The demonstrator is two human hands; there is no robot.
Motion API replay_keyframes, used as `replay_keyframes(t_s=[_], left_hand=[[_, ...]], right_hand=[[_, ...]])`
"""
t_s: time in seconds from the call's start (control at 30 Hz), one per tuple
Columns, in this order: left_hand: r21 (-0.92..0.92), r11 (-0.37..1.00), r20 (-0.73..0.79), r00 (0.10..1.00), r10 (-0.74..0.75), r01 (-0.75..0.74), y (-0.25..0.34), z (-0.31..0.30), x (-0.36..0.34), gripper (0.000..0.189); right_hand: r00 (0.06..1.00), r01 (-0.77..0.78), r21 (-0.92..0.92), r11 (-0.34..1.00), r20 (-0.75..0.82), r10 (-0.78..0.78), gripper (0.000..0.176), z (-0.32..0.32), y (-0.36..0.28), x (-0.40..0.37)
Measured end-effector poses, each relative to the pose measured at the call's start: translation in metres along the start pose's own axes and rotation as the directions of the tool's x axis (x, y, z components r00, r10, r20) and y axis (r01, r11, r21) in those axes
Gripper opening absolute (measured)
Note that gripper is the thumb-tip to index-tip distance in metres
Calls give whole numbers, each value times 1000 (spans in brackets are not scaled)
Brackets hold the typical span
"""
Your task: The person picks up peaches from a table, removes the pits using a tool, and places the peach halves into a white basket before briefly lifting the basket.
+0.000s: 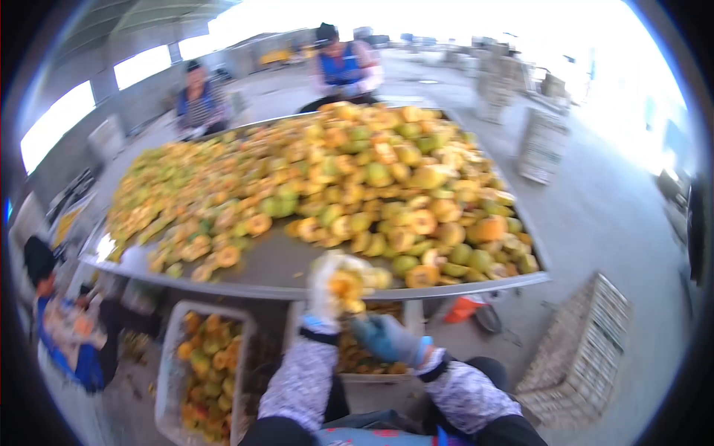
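My left hand [322,285], in a whitish glove, is closed around yellow-orange fruit pieces [346,286] at the table's near edge. Just below and right of it is my right hand [390,338], in a grey-blue glove. Its fingers are curled and blurred, and what they hold, if anything, is hidden. Beneath both hands stands a crate [378,377] with fruit scraps inside. A large heap of cut yellow-green fruit [372,171], like peaches, covers much of the metal-topped table [279,256] ahead.
A white crate full of fruit [169,372] stands at lower left. Stacked pale crates [576,357] are on the floor at right, near an orange object [462,308]. Two people sit across the table; another person [71,334] sits at left. More crates [543,145] stand farther back.
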State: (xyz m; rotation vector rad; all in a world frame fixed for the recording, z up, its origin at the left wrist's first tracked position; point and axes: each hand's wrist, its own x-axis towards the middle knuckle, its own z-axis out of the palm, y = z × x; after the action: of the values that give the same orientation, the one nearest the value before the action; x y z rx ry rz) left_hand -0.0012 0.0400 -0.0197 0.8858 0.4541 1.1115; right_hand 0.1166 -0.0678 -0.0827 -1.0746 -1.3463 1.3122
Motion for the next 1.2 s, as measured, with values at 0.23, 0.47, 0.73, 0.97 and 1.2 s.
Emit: replay_keyframes(t_s=[0.23, 0.47, 0.73, 0.97, 1.2], left_hand=[[-175, 980, -382, 924, 21, -95, 43, -14, 5, 35], [50, 987, -495, 854, 159, -155, 94, -62, -45, 39], [830, -49, -387, 636, 668, 556, 127, -197, -131, 40], [994, 71, -109, 811, 574, 83, 90, -71, -29, 38], [957, -161, -232, 970, 69, 241, 75, -41, 118, 80]], right_hand=[[989, -140, -808, 573, -86, 121, 42, -29, 16, -11], [985, -156, -799, 581, -168, 33, 37, -26, -11, -20], [973, -177, -843, 508, -228, -38, 31, -20, -33, -19], [991, -63, -796, 602, -120, -55, 28, -17, -41, -22], [988, 2, -836, 548, -83, -129, 27, -25, -28, -20]])
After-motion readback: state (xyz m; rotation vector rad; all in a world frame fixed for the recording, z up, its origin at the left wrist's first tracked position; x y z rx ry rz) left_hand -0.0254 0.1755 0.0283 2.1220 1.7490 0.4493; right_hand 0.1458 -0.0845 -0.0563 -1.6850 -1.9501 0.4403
